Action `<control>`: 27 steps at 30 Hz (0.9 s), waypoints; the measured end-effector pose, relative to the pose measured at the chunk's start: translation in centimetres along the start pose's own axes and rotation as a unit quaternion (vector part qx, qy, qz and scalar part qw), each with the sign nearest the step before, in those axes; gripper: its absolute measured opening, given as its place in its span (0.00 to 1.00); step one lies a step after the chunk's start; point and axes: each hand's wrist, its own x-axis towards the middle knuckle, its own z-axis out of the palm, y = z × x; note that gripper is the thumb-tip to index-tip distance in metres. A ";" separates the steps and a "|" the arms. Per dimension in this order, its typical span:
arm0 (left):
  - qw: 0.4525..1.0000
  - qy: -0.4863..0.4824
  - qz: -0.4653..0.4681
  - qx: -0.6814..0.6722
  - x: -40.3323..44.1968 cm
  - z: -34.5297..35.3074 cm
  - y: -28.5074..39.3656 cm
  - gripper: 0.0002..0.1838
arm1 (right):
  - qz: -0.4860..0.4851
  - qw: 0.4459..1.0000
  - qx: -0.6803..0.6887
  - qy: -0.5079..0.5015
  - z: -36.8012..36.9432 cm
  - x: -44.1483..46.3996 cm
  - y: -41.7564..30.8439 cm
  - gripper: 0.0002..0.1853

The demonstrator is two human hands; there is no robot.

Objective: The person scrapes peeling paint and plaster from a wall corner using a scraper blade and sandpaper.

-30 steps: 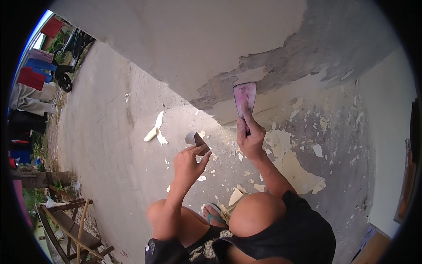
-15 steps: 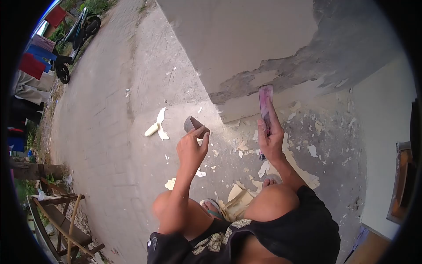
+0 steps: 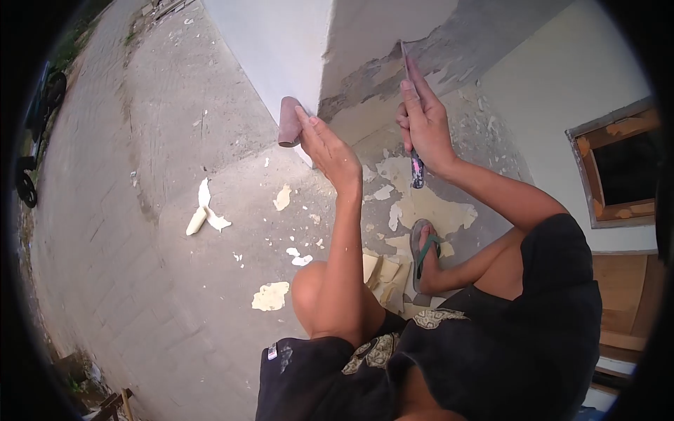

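Left hand (image 3: 334, 156) holds curled sheet (image 3: 288, 121) at fingertips; right hand (image 3: 430, 135) grips scraper (image 3: 417, 170).

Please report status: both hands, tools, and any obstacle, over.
Left hand holds curled sheet by wall corner. Right hand holds scraper, blade at peeled patch. Flakes on floor, away from blade.

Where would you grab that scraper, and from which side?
I'd grip the scraper by its handle, coming from below: the handle's end juts out beneath the right hand, while the thin blade points away, toward the wall.
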 end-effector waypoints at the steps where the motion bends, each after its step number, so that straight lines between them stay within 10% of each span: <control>1: 1.000 -0.018 -0.005 -0.020 -0.3 0.2 -0.3 0.37 | -0.036 0.999 0.004 0.029 1.4 0.1 0.9 0.27; 6: 0.992 -0.078 -0.050 -0.088 0.4 -0.7 0.3 0.39 | -0.214 0.961 -0.087 0.152 6.3 -0.1 7.2 0.25; 27: 0.991 -0.134 0.014 0.007 1.3 -1.7 0.2 0.39 | -0.235 0.938 0.003 0.256 9.7 1.1 8.5 0.23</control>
